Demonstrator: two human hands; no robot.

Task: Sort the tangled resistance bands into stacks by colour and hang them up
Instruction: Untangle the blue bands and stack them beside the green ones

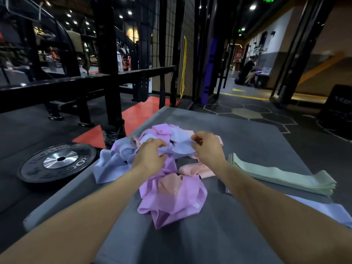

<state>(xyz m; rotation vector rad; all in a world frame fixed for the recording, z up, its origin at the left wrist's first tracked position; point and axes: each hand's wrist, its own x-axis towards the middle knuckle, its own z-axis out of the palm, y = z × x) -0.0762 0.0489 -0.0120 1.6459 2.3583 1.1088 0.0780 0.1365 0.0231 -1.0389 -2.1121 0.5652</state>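
Grey padded mat (238,141) carries a tangled heap of lilac, pink and peach fabric bands (167,168); folded pale-green stack (282,174) lies right; left hand (150,155) and right hand (207,147) fingers grip lilac bands atop the heap.

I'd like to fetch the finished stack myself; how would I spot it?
Find the grey mat. On its right side, past the right hand, lies the green stack. Unlike the crumpled lilac, pink and peach heap beside it, it is flat, folded and one colour.
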